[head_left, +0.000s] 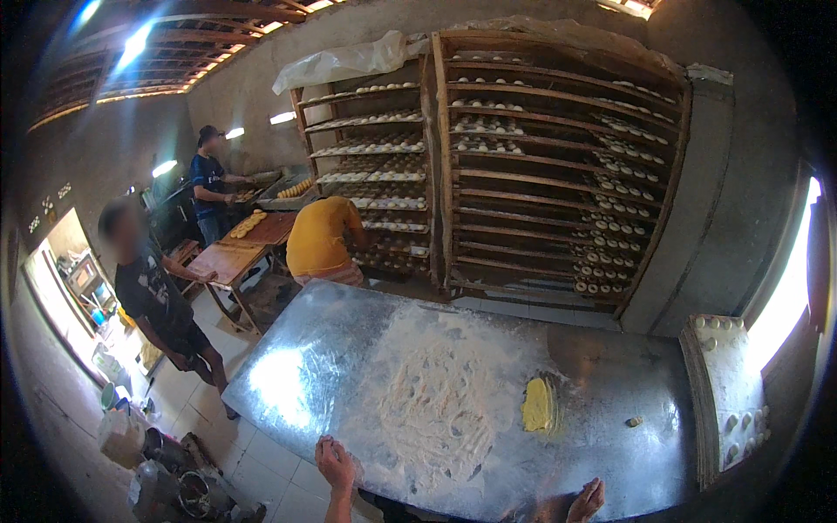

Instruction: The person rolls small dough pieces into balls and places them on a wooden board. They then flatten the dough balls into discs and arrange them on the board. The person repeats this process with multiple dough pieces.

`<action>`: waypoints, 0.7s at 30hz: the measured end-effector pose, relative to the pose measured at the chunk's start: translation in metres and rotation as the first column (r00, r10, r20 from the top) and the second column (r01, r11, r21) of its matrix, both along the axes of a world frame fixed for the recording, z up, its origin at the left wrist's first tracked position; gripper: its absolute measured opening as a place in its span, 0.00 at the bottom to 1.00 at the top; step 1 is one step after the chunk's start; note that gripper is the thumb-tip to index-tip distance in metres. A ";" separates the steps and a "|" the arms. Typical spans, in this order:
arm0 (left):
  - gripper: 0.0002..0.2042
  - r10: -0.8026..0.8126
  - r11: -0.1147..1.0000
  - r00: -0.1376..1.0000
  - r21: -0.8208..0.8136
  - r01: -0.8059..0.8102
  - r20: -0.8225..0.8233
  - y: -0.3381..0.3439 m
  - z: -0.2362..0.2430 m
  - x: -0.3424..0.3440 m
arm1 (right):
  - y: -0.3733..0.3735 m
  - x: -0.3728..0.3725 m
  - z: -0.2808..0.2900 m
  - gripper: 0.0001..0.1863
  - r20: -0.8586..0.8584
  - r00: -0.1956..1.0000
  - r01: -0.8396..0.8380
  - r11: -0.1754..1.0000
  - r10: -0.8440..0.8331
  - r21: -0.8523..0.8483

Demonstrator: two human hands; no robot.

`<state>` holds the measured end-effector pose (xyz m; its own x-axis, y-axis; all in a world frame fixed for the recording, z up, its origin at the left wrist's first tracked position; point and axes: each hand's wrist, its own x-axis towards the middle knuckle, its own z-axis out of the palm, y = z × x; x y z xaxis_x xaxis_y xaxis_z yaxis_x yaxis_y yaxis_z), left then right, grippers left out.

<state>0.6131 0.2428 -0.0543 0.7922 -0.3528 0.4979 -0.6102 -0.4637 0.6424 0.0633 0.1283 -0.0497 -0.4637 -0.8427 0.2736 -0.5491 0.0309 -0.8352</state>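
A metal work table (288,331) spreads below me, with a broad patch of white flour (436,392) in the middle. A yellow smear of soft fat or paste (538,405) lies right of the flour, and a small lump (634,422) sits further right. My left hand (336,464) is curled at the table's near-left edge, apparently gripping it. At the near right, beside the edge, my right hand (586,500) has its fingers bent together; whether anything is inside them is hidden.
Wooden racks (440,174) hold dough trays along the back wall. A person in yellow (318,244) bends at them. Two people (153,296) (209,187) stand left by a wooden table (220,261) with loaves. Stacked trays (715,383) are at right; buckets and pots (166,449) at lower left.
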 end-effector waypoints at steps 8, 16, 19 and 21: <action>0.11 0.007 1.000 1.000 -0.001 -0.007 -0.005 0.002 0.002 0.000 | 0.005 0.017 0.033 0.21 0.029 0.999 -0.027 0.999 0.026 0.044; 0.11 -0.004 1.000 1.000 -0.025 0.004 -0.023 -0.001 -0.011 0.006 | -0.013 -0.003 -0.024 0.18 -0.117 0.992 0.047 0.999 -0.044 0.026; 0.11 -0.011 1.000 1.000 -0.002 0.011 -0.006 -0.001 -0.005 0.003 | -0.015 -0.005 -0.036 0.24 -0.066 0.998 0.008 0.996 -0.014 -0.092; 0.11 -0.001 1.000 1.000 0.008 0.001 0.001 -0.001 -0.002 0.001 | -0.015 -0.006 -0.036 0.24 -0.078 0.997 0.009 0.998 -0.014 -0.060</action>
